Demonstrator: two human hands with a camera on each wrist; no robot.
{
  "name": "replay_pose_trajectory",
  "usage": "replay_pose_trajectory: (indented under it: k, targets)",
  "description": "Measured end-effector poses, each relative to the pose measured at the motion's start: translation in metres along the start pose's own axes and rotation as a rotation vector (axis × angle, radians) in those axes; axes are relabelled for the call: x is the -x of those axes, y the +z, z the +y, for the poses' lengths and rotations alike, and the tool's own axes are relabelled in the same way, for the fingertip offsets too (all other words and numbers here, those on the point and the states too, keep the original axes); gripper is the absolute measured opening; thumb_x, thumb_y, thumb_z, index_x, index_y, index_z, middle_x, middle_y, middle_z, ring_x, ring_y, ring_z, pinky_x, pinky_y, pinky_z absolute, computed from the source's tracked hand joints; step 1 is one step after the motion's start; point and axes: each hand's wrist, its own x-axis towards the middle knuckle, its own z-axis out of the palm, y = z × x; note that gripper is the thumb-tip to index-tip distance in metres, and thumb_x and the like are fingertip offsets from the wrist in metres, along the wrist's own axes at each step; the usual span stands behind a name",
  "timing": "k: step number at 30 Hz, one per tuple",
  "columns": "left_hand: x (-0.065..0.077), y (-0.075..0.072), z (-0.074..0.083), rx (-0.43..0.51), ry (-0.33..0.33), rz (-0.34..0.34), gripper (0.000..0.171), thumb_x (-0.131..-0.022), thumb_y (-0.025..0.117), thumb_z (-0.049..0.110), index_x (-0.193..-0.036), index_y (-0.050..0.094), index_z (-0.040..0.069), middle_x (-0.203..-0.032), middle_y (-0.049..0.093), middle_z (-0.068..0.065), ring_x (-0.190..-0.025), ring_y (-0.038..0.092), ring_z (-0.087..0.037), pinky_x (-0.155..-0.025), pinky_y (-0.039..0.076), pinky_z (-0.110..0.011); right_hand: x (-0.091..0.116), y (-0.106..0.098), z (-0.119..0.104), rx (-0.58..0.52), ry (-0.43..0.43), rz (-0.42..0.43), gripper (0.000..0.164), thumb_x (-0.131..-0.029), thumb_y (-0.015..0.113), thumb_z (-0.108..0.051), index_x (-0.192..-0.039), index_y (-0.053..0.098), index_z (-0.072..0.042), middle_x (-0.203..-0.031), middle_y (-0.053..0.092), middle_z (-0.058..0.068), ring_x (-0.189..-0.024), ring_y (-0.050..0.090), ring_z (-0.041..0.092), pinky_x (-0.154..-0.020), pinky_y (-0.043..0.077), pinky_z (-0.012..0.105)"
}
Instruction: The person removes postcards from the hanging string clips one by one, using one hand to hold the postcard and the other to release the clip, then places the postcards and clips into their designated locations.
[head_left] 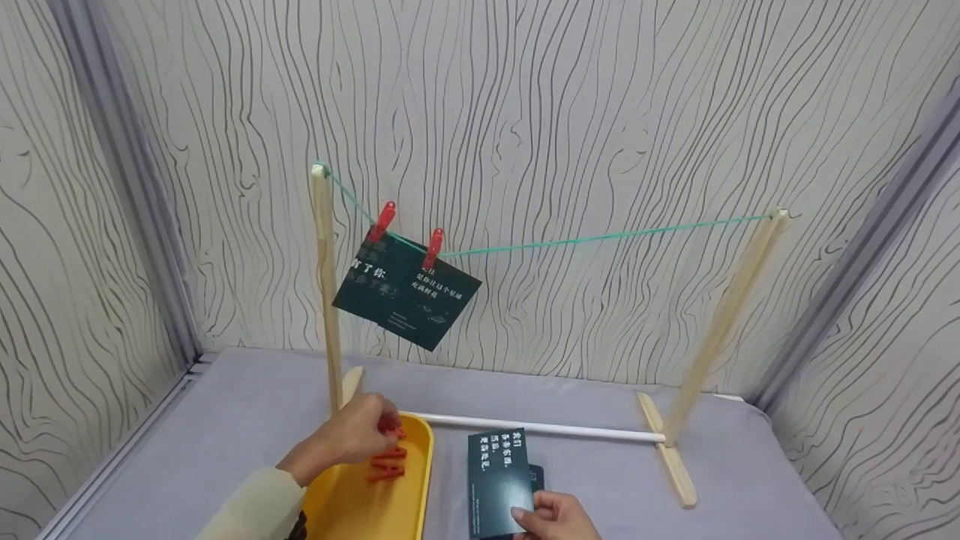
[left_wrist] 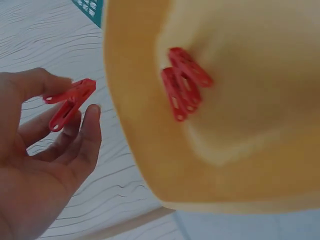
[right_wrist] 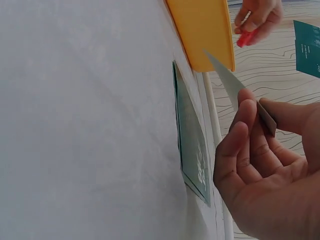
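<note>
Pinched between the thumb and forefinger of my left hand [head_left: 356,433] is one red peg [left_wrist: 73,103], held above the far part of the yellow tray [head_left: 360,514], where loose pegs [head_left: 386,471] lie. My right hand [head_left: 556,516] grips a dark green card [head_left: 499,480] at its near right corner; a further card [right_wrist: 192,137] lies on the table [head_left: 600,472] below. Governing relation, in my judgement: the bare stretch of green string [head_left: 577,241] runs left to right, far of the held card and above it, roughly crosswise to that card's long axis, which points near to far. It begins right of the hanging card stock [head_left: 409,300]. Sideways, my right hand is nearer to this stretch; the red peg stands left of the held card, so joining them there would call for rightward travel
</note>
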Motion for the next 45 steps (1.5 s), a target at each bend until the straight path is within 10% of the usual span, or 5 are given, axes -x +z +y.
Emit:
replay_pose_trajectory:
  k: [12,20,26,45]
  targets:
    - [0.01,0.015,-0.027,-0.134,-0.003,-0.103,0.013,-0.08,0.081,0.019,-0.088,0.07,0.019,-0.07,0.059,0.005,-0.064,0.052,-0.012,-0.066,0.05,-0.019,-0.003,-0.003,0.007,0.053,-0.012,-0.007,0.019,-0.089,0.07,-0.017,-0.089,0.055,-0.006,-0.074,0.072,-0.001,-0.065,0.069,0.007,-0.059,0.055,0.021]
    - [0.009,0.026,-0.02,-0.275,0.012,-0.164,0.01,-0.08,0.08,0.017,-0.085,0.073,0.021,-0.068,0.062,0.009,-0.062,0.054,-0.01,-0.077,0.058,-0.026,-0.003,-0.004,0.011,0.086,0.013,0.003,0.04,-0.089,0.069,-0.016,-0.074,0.032,-0.016,-0.056,0.034,-0.011,-0.046,0.042,0.001,-0.048,0.034,0.018]
    - [0.008,0.032,-0.014,-0.422,0.038,-0.173,0.009,-0.082,0.08,0.019,-0.084,0.072,0.022,-0.06,0.055,0.007,-0.059,0.051,-0.01,-0.076,0.054,-0.025,-0.001,-0.004,0.012,0.088,0.035,0.038,0.024,-0.089,0.069,-0.015,-0.078,0.048,-0.011,-0.061,0.061,-0.009,-0.056,0.062,0.002,-0.052,0.048,0.018]
    - [0.011,0.04,-0.013,-0.47,0.038,-0.207,0.014,-0.081,0.079,0.017,-0.078,0.067,0.022,-0.057,0.049,0.006,-0.056,0.049,-0.01,-0.077,0.051,-0.023,0.004,-0.002,0.01,0.302,0.039,0.195,0.034,-0.095,0.061,-0.019,-0.063,0.061,-0.01,-0.051,0.048,-0.01,-0.05,0.048,0.003,-0.048,0.036,0.018]
